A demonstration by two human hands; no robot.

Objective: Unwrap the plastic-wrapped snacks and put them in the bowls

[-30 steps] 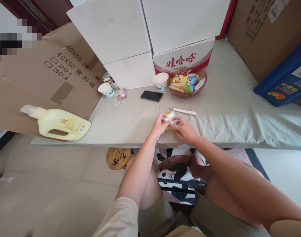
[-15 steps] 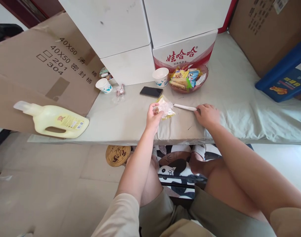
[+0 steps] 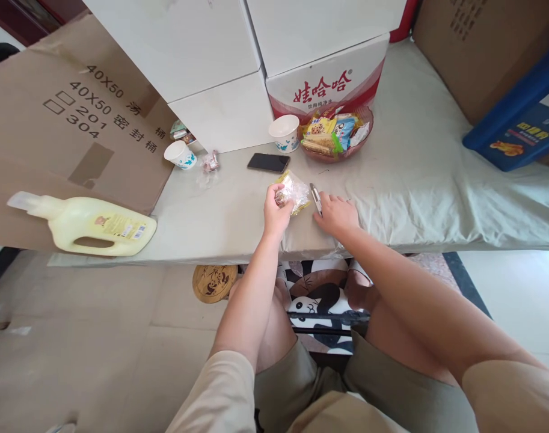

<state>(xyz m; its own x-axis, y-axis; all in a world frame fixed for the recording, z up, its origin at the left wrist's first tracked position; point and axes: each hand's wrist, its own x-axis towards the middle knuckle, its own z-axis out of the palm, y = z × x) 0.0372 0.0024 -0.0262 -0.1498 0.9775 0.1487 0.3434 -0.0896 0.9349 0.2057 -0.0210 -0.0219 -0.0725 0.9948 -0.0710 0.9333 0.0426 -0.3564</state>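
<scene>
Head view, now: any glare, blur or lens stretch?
Head view: bright glints on the clear wrapper in the left hand; floor at the right looks pale, washed out. Head view: small label print on the yellow bottle too soft to read, big carton lettering legible. Head view: sides seem stretched, probably wide-angle.

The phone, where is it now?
In the head view, the phone lies just above centre, in front of and slightly left of the cup beside the snack bowl, beyond the left hand.

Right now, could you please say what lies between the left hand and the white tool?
The head view shows a crinkled plastic wrapper there, held by the left hand, beside the white tool.
</scene>
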